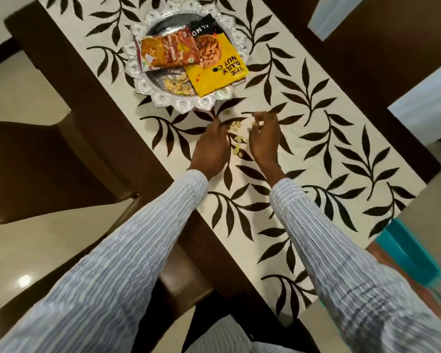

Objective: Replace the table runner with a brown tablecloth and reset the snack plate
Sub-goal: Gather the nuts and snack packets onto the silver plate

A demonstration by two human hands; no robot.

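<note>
Striped sleeves (pixel 127 250) reach up from bottom frame. Left hand (pixel 212 151) rests palm-down on leaf-print table runner (pixel 341 138), fingers loosely curled, gripping nothing. Right hand (pixel 264 140) pinches a small nut piece at fingertips. Loose cashews (pixel 237 138) lie between hands. Silver snack plate (pixel 183 64) upper center holds yellow almond packet (pixel 217 64), orange snack packet (pixel 167 50). Dark wooden table (pixel 61 72) underneath.

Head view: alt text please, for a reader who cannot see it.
Two hands, left hand and right hand, gather scattered pale nuts on a cream table runner with dark leaf print. Beyond them, an ornate silver plate holds a yellow almond packet and an orange-red snack packet.
</note>
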